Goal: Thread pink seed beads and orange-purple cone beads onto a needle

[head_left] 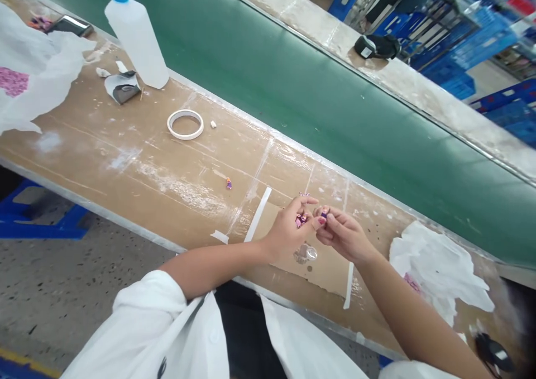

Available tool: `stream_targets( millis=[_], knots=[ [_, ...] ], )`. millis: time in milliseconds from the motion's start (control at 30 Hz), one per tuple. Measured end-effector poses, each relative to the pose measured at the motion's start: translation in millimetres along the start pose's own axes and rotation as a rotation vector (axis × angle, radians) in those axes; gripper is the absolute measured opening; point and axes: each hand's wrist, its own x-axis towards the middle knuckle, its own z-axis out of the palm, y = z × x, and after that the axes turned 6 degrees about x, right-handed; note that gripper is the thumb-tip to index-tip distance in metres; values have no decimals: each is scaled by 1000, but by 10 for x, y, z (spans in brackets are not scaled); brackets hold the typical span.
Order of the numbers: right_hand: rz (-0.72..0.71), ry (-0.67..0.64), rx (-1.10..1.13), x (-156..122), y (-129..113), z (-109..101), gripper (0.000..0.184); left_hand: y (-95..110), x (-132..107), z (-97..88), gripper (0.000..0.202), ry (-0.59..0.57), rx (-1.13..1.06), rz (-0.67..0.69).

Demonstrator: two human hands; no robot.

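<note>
My left hand [285, 228] is cupped, palm turned inward, around several tiny purple-and-pink figurines [301, 220]. Between the thumb and fingers of my right hand [345, 234] is one small purple figurine [325, 212] with a lighter top. The fingertips of both hands meet, or nearly meet, around it. Below them lies a small clear plastic piece [306, 253] on a cardboard sheet [322, 278], held down with white tape strips [258, 214]. Another purple figurine with an orange top [228, 183] rests on the table, left of my hands. Small pink-purple bits [304, 194] show just beyond my left fingers.
A tape roll [185, 125], a white bottle with a blue cap [138, 44] and crumpled scraps [123, 87] are on the brown table [167, 167], left. White sheets with pink pieces lie far left [46, 61] and right [439, 267]. A green belt [293, 100] runs behind.
</note>
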Motion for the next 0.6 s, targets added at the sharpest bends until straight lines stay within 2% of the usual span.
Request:
stream_targets(
  millis=[100, 200, 267, 333, 400, 500, 600],
  knots=[
    [9, -22, 29, -195, 156, 49, 43, -42, 45, -1, 45, -170, 31, -92],
    [-20, -6, -35, -265, 270, 38, 43, -63, 62, 18, 46, -234, 0, -130],
    [-124, 101, -288, -219, 313, -51, 45, -64, 68, 26, 45, -249, -27, -142],
    [-294, 312, -665, -103, 331, -200, 50, -65, 78, 28, 43, -239, -43, -179],
    [-381, 437, -826, 56, 334, -365, 43, -74, 95, 28, 37, -218, -57, -250],
    [-455, 485, -969, 279, 350, -541, 35, -97, 123, 36, 23, -222, -86, -363],
    [-488, 465, -1089, 400, 416, -586, 31, -112, 145, 48, 19, -230, -103, -441]
  ],
)
